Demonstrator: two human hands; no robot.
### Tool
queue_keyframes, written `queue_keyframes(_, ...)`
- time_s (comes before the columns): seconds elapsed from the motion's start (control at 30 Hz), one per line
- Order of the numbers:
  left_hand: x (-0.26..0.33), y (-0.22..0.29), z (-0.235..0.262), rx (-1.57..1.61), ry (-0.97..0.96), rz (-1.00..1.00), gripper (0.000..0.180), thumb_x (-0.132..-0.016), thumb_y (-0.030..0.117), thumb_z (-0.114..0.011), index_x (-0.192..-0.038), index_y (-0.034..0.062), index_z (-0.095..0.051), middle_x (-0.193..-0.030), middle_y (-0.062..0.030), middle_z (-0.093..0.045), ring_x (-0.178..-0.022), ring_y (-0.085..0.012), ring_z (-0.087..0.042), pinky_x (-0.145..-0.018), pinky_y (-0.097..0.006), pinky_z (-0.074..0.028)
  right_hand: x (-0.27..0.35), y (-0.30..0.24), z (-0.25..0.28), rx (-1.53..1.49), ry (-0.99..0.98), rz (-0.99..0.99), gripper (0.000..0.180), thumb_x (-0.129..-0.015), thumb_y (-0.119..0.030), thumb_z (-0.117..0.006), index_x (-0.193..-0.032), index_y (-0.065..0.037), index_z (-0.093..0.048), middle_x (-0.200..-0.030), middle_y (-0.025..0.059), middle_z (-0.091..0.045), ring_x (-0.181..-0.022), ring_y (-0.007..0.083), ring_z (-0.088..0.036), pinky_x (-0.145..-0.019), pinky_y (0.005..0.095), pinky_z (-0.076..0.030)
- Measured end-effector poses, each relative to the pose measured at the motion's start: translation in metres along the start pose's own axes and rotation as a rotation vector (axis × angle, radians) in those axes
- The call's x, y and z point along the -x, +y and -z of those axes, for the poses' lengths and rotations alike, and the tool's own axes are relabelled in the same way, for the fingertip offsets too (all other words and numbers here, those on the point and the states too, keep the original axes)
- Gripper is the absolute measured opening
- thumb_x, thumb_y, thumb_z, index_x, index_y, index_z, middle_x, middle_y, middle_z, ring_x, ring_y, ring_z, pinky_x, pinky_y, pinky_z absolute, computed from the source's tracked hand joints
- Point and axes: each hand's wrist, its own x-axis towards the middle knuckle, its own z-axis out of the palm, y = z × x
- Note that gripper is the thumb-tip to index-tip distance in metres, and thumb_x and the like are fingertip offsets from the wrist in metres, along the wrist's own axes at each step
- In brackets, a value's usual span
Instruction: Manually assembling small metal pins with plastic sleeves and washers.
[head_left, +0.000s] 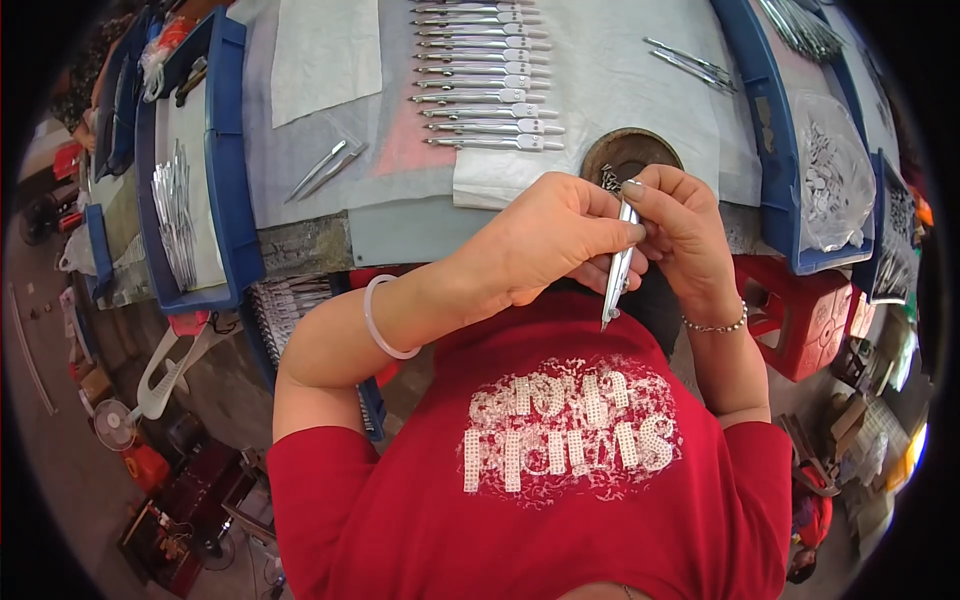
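Observation:
A silver drawing compass [618, 275] is held in front of my red shirt, its legs together and its point angled down toward me. My left hand [560, 232] comes across from the left, thumb and fingers closed on the middle of the compass. At its upper end, my right hand [690, 222] pinches with thumb and forefinger; any small part between those fingertips is too small to make out. Just beyond my hands stands a round brown dish [655, 148] with small metal pieces in it, partly hidden by my fingers.
Several silver compasses [485, 97] lie in a neat row on the covered table. Two loose compass legs [330, 170] lie left, thin metal rods [690, 65] right. Blue trays flank the table: the left tray [228, 150] holds metal parts, the right tray [775, 150] a bag of small pieces [830, 175].

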Motion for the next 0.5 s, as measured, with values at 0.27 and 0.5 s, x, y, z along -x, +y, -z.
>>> queue_keyframes(0.27,-0.001,-0.016,-0.022,0.174,-0.044,-0.133,0.030,-0.094,0.024,-0.046,-0.098,-0.0028,-0.058,-0.085,-0.0141,-0.065,-0.073,-0.0204,-0.065,-0.067,-0.031,-0.054,0.029,-0.009,0.000,-0.214,-0.050,0.186,0.014,-0.086,-0.008,-0.058,-0.074,-0.004,-0.052,-0.056,0.0032,-0.053,-0.043,0.0075,-0.045,-0.039,0.0214,-0.032)
queue_keyframes(0.5,-0.017,-0.042,-0.034,0.538,-0.175,-0.062,0.036,-0.098,0.034,-0.036,-0.094,0.0013,-0.052,-0.063,-0.0049,-0.052,-0.041,-0.0078,-0.039,-0.039,-0.021,-0.032,0.044,-0.009,0.021,-0.037,-0.150,0.252,0.014,-0.087,-0.006,-0.055,-0.076,0.002,-0.053,-0.068,0.0053,-0.060,-0.061,0.0107,-0.060,-0.056,0.0229,-0.049)
